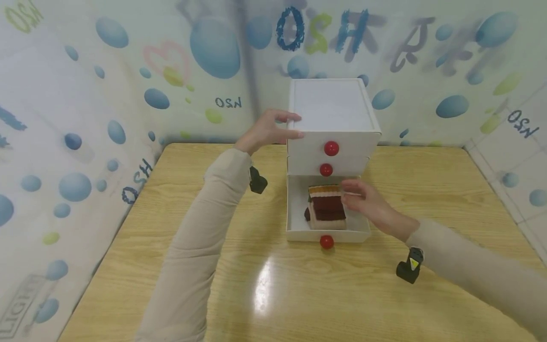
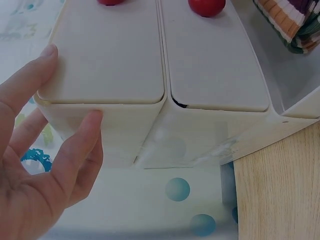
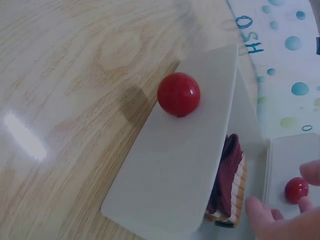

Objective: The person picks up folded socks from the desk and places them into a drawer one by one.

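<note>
A white drawer cabinet (image 1: 333,107) with red knobs stands against the wall. Its bottom drawer (image 1: 299,235) is pulled out. Inside lies a folded striped knit cloth (image 1: 328,209) in dark red, cream and orange, with green showing at an edge in the left wrist view. My left hand (image 1: 270,127) rests on the cabinet's upper left front corner, thumb and fingers spread over its edges. Over the right side of the drawer is my right hand (image 1: 369,204), its fingers extended and apart from the thumb, fingertips right at the cloth's right edge. Nothing shows between them.
The two upper drawers, with red knobs (image 1: 331,148), are closed. A light wooden table (image 1: 239,285) bears the cabinet. Behind and at both sides hang white walls (image 1: 265,61) printed with blue dots and letters. Each wrist wears a small black camera (image 1: 410,266).
</note>
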A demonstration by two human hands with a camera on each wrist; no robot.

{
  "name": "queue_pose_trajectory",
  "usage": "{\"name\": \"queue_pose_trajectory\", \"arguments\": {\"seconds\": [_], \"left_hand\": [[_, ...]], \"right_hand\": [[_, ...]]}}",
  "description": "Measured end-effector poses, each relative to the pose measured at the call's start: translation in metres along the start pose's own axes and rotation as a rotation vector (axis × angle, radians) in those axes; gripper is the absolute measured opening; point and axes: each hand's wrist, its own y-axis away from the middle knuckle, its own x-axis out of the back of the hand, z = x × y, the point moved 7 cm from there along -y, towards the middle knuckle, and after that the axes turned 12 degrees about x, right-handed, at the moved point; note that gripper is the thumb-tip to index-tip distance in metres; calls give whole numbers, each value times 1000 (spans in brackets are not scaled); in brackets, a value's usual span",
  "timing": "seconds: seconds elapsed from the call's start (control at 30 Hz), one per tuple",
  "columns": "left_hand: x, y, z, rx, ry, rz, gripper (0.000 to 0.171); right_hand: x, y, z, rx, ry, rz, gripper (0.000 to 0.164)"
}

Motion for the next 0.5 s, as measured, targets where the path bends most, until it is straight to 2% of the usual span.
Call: {"name": "queue_pose_trajectory", "arguments": {"seconds": [0.23,0.33,0.5], "left_hand": [[-1,0,1,-17,16,-19,54],[-1,0,1,-10,9,-16,55],[0,0,0,-10,14,-13,54]], "right_hand": [[0,11,-6,42,-57,12,48],[2,16,-11,86,-80,24,46],[2,26,-14,135,-37,26,45]]}}
